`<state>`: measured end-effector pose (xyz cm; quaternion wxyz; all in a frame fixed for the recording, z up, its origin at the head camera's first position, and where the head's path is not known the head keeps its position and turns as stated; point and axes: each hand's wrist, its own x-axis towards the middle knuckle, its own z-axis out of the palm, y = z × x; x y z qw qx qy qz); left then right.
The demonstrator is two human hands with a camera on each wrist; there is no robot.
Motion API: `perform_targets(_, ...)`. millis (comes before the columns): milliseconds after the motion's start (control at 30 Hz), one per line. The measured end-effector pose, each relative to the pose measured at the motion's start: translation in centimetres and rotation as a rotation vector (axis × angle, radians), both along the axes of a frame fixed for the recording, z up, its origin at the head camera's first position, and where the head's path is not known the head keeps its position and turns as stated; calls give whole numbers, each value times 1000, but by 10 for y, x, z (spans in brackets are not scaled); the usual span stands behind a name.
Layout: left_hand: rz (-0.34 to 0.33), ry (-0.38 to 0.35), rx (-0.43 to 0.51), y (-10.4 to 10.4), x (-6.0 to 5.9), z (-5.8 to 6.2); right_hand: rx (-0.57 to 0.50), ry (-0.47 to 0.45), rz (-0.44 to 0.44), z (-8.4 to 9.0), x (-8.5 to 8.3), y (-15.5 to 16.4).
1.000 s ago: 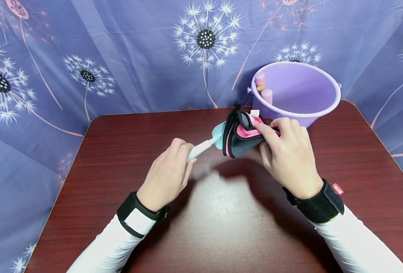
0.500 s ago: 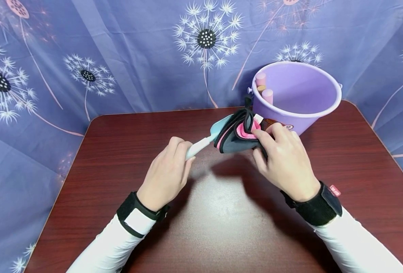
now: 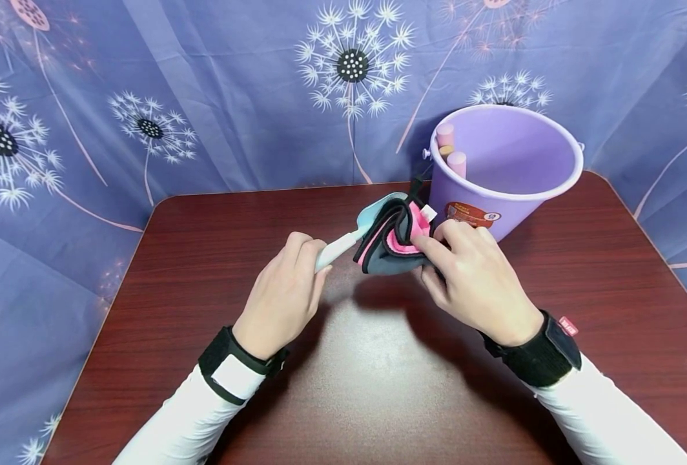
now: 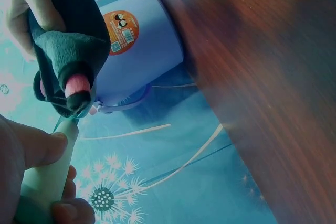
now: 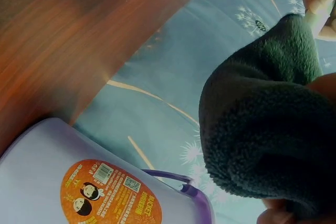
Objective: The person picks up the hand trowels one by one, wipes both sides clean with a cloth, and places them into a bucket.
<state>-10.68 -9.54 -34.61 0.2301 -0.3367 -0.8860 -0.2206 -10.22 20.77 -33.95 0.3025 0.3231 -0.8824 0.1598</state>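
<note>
In the head view, my left hand [image 3: 279,297] grips the pale handle of a utensil that looks like a spatula [image 3: 339,250], its light blue head pointing away to the right. A folded cloth [image 3: 392,263], dark grey with pink inside, black edging and a white tag, is wrapped over part of that head. My right hand [image 3: 483,284] pinches the cloth between thumb and fingers. The left wrist view shows the cloth [image 4: 73,51] right at the top of the handle [image 4: 50,177]. Dark fleecy cloth [image 5: 262,124] fills much of the right wrist view.
A purple bucket [image 3: 509,219] with an orange label stands at the back right, close behind the cloth. Inside its left wall, pink-ended handles [image 3: 457,165] poke up. A blue dandelion-print curtain [image 3: 250,97] hangs behind the dark wooden table [image 3: 215,258].
My right hand has drawn the cloth left and slightly toward me along the utensil's head. More of the bucket's label shows. The left hand has stayed nearly still.
</note>
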Motion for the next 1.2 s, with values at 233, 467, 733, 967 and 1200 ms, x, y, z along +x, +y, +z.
perform_targets(233, -1, -2, 0, 0, 1, 0, 89, 17, 48, 1, 2, -1)
perform_targets(467, 3, -12, -9, 0, 1, 1, 150, 49, 72, 2, 3, -2)
perform_targets(733, -4, -5, -11, 0, 1, 0, 162, 77, 108, 3, 3, -1)
perform_targets(967, -21, -2, -27, 1, 1, 0, 152, 137, 142, 4, 3, -2)
perform_targets(1200, -56, 20, -73, 1, 0, 0, 144, 160, 145, 4, 2, -2)
